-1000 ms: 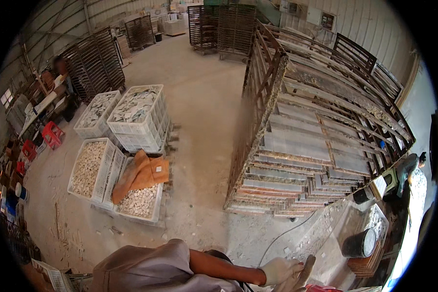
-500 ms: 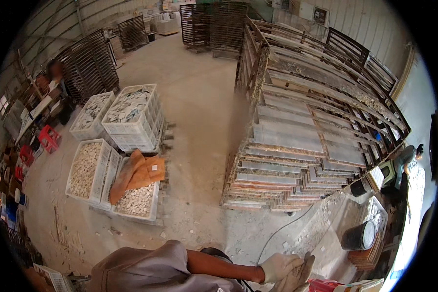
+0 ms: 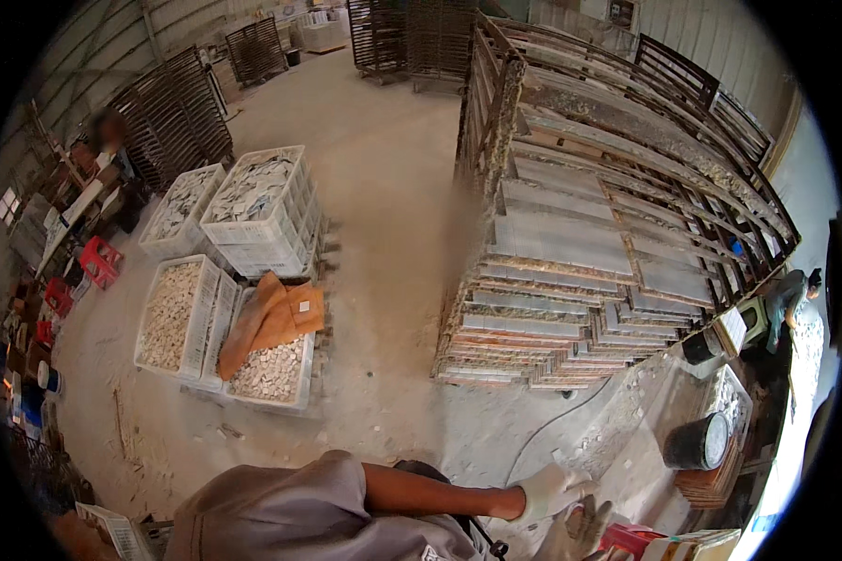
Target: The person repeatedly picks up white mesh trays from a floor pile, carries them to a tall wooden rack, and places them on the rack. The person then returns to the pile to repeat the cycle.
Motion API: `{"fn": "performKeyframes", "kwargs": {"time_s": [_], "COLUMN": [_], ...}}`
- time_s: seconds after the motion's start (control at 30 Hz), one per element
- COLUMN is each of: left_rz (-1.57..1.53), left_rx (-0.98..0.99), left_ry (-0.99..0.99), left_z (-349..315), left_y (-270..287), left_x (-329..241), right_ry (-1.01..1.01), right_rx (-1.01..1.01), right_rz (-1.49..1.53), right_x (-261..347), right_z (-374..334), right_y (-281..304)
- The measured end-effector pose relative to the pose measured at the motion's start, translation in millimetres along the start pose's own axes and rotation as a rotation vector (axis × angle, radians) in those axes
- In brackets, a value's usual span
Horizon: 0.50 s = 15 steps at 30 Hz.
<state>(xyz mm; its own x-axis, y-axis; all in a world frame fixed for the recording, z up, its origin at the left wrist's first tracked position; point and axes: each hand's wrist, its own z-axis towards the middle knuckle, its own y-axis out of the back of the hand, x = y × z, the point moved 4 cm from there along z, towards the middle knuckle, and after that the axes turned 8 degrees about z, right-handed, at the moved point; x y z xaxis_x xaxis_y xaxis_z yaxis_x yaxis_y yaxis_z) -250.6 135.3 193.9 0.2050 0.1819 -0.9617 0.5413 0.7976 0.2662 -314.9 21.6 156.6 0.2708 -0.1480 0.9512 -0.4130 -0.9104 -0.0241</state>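
Observation:
My left hand (image 3: 544,493) wears a pale work glove and reaches in from the lower left, its forearm bare below a grey sleeve. The fingers stretch toward the right, with nothing visible held in them. Just below it is my right hand (image 3: 578,533), gloved too, with its fingers raised and apart. The two hands are very close, and I cannot tell whether they touch. Beside the right hand lies a red item (image 3: 630,539), next to an open cardboard box (image 3: 697,545) at the lower edge. The right forearm is out of view.
A large metal rack (image 3: 571,238) loaded with tile boards stands ahead on the right. White crates (image 3: 217,332) of small tile pieces sit at left, one partly under an orange sheet (image 3: 269,318). A black bucket (image 3: 694,441) stands at right. Two people (image 3: 112,154) (image 3: 789,304) are farther off.
My left hand has moved slightly up and right, and its fingers have stretched out. My right hand's fingers have spread. The whole view has shifted a little.

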Motion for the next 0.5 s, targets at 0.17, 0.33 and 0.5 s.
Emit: {"fn": "performKeyframes", "kwargs": {"time_s": [0.17, 0.33, 0.5], "left_rz": [-0.261, -0.310, -0.171], "left_rx": [0.148, 0.168, -0.064], "left_ry": [0.157, 0.295, 0.278], "left_z": [-10, -16, -20], "left_y": [4, -6, 3], "left_x": [-20, -5, -6], "right_ry": [-0.002, -0.010, -0.015], "right_rx": [-0.015, -0.026, -0.041], "right_rz": [-0.014, -0.009, -0.022], "right_x": [1, -1, 0], "right_z": [-3, -7, -13], "right_y": [-2, -8, -7]}}
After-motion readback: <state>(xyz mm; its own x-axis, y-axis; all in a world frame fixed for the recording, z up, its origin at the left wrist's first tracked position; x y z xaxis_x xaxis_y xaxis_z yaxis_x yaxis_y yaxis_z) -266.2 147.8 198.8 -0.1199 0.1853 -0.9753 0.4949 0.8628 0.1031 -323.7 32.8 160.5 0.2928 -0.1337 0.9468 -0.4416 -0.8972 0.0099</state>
